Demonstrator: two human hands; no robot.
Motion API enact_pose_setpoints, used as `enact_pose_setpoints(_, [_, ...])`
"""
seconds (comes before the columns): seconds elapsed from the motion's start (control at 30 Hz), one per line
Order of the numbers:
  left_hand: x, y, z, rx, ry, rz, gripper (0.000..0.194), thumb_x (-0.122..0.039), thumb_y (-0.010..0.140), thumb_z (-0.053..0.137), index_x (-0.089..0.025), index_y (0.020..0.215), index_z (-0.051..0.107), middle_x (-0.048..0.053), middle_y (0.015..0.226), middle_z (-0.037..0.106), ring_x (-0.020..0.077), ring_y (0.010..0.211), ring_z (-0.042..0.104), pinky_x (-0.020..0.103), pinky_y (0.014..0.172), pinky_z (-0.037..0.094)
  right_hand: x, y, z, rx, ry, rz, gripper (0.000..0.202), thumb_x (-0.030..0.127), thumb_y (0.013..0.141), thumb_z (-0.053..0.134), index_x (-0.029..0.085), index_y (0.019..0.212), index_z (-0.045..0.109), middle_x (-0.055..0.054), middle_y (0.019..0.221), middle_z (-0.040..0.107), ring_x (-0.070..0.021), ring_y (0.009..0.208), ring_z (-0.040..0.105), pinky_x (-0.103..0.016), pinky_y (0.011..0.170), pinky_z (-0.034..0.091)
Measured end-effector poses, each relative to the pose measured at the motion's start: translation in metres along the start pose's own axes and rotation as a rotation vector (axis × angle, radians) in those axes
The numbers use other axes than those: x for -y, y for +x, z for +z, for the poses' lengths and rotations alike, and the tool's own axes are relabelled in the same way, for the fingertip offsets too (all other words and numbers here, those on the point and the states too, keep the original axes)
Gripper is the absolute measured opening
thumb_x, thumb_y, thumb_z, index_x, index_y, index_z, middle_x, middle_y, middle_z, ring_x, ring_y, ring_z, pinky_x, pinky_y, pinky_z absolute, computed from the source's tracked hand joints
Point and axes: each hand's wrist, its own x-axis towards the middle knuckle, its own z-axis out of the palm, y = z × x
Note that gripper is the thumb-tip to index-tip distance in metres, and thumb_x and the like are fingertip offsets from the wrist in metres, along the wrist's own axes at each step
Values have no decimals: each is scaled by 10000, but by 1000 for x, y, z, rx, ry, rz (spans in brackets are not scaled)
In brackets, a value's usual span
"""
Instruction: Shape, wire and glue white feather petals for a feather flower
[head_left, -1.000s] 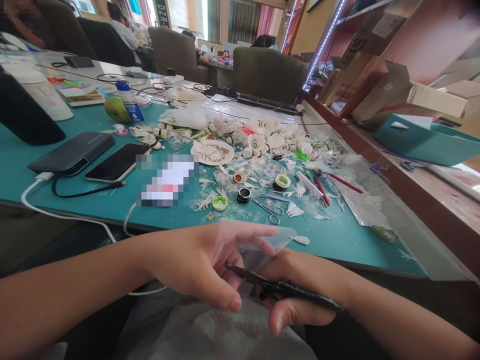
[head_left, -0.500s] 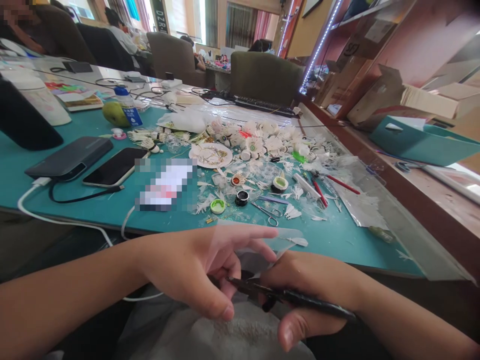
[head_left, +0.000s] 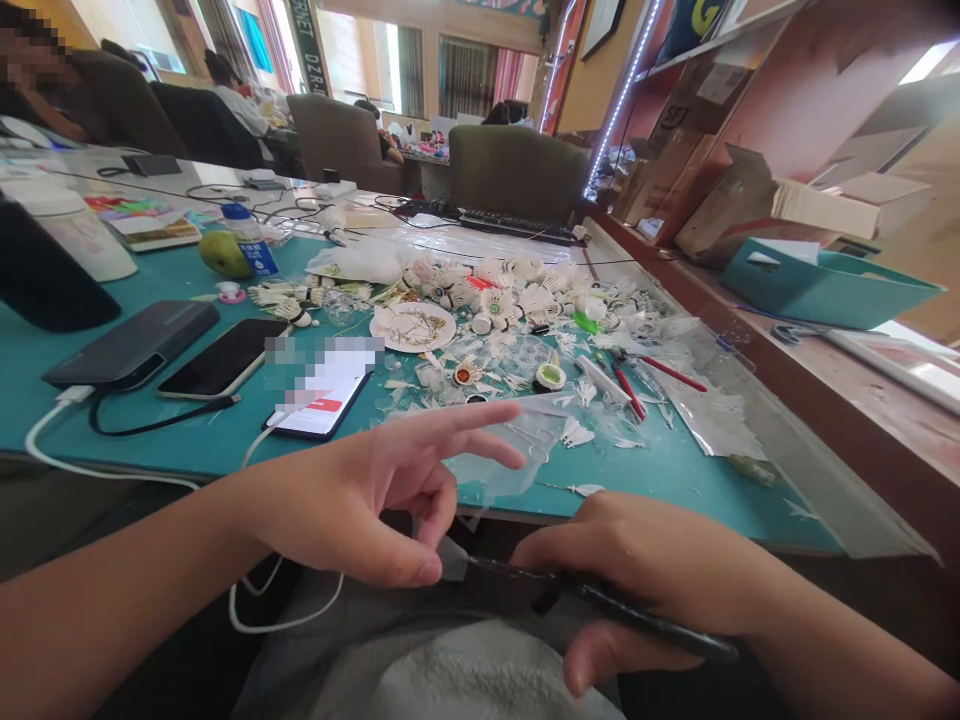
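My left hand [head_left: 405, 500] is closed in a pinch, thumb against a curled finger, while its other fingers stretch to the right. In the pinch is a clear plastic sheet [head_left: 517, 462], which spreads behind the fingers, with a small corner showing below the thumb. My right hand [head_left: 637, 565] grips a dark tool with long black handles [head_left: 652, 620], like scissors or pliers. Its thin tip points left at the sheet's lower corner; whether it touches the sheet I cannot tell. Both hands are above grey cloth [head_left: 480, 670] on my lap.
Shuttlecocks [head_left: 517, 290], feather pieces and paint pots [head_left: 550, 374] crowd the green table [head_left: 420, 470]. Red-handled pliers [head_left: 628, 390] lie to the right. At left are a lit phone [head_left: 341, 385], a dark phone [head_left: 225, 360], a power bank [head_left: 135, 340] and a white cable [head_left: 112, 472]. People sit farther back.
My left hand has moved left and slightly up with the plastic sheet, away from my right hand. The tool's tip now shows outside the left fingers. The view has shifted slightly.
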Motion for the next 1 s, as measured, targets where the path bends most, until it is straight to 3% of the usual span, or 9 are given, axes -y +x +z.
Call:
enact_pose_setpoints(0.13, [-8,-2,-5,-46,114,21,1014,-5,827,728,-558,1568,312,71,1562,460,-2,665,544,205,756,571,-1,-20,-21,29,-191,193,506,695,931,591,209,981,721,-44,716,706,-199,639,648,-266,546,347])
enact_pose_setpoints(0.27, [-13,-4,-9,-95,197,20,979,-33,866,711,-551,1580,287,76,1571,451,15,694,548,205,775,590,-18,-40,-45,-50,-477,522,503,669,965,532,215,1093,708,-109,864,759,-292,757,717,-319,633,440])
enact_pose_setpoints(0.37, [-13,-5,-13,-119,255,2,970,-25,875,685,-556,1579,281,72,1573,451,18,693,547,211,778,601,-44,-44,-58,-54,-599,747,467,607,969,561,177,1065,716,-171,974,770,-370,883,733,-377,702,477])
enact_pose_setpoints(0.5, [-7,-4,-21,-132,372,-13,945,-55,904,656,-538,1598,234,64,1560,455,23,706,551,216,806,591,-81,-40,-63,8,-544,802,435,589,859,709,164,943,750,-177,937,773,-391,851,734,-377,653,474])
enact_pose_setpoints(0.57, [-1,-1,-25,-136,468,-58,935,-50,905,639,-556,1586,246,32,1539,471,28,727,553,211,824,575,-92,-38,-62,18,-508,812,479,618,810,738,168,975,751,-174,960,771,-399,872,730,-379,645,472])
enact_pose_setpoints(0.73, [8,4,-31,-135,640,-202,881,-80,918,633,-564,1565,282,8,1529,492,54,772,590,246,849,551,-95,-40,-60,14,-421,832,615,654,756,758,196,1162,705,-149,1041,757,-378,920,721,-364,648,470])
enact_pose_setpoints(0.87, [0,3,-29,-170,716,-157,888,-84,909,646,-560,1565,282,-41,1109,663,75,755,604,160,705,506,-94,-40,-60,24,-383,861,660,658,742,764,189,1198,676,-146,1029,745,-377,921,710,-362,632,457])
enact_pose_setpoints(0.93, [-4,1,-27,-172,756,-154,874,-94,901,653,-544,1564,302,-55,895,620,97,754,620,123,575,447,-95,-41,-60,31,-368,873,669,630,734,781,191,1224,653,-141,1037,743,-370,920,709,-358,632,454])
enact_pose_setpoints(1.0, [-7,0,-24,-179,780,-163,839,-130,904,662,-524,1563,321,-54,815,575,115,761,634,112,524,426,-95,-41,-60,29,-362,881,656,563,754,784,206,1278,614,-132,1068,741,-360,940,708,-351,644,452])
